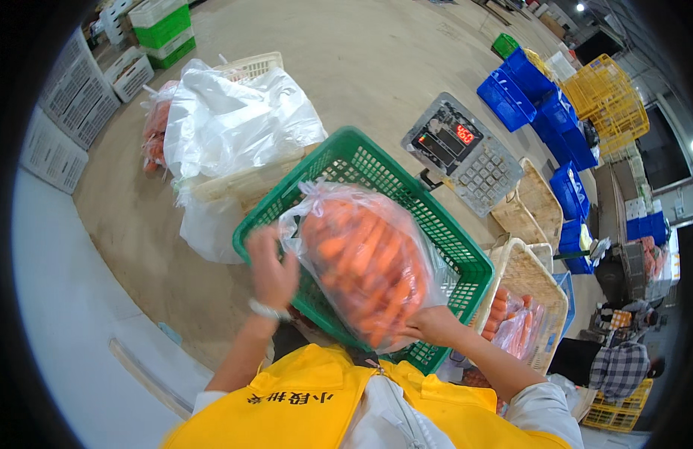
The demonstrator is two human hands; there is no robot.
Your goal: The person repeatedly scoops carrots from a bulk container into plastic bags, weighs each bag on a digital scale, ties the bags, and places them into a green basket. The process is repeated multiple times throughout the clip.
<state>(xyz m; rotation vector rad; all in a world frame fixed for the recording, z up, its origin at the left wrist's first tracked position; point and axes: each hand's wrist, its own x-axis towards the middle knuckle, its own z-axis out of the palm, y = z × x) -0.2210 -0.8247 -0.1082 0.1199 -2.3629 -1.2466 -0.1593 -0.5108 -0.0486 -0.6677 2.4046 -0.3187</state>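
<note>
A clear plastic bag of carrots (pixel 363 264), knotted at its upper left end, lies in a green plastic basket (pixel 346 143). My right hand (pixel 436 326) grips the bag at its near right end, with the fingertips partly hidden against the plastic. At the basket's left rim is my left hand (pixel 272 266), blurred, its fingers apart beside the knotted end; it holds nothing. A digital scale's display head (pixel 461 151) with a lit red readout and a keypad stands just beyond the basket's right side.
White plastic bags (pixel 239 120) cover a crate at the left, beside bagged carrots (pixel 157 129). On the right, a cream crate (pixel 529 275) holds more bagged carrots (pixel 515 325). Blue crates (pixel 506 101) and yellow crates (pixel 607 101) stand farther off. A person in a checked shirt (pixel 621 365) is at far right.
</note>
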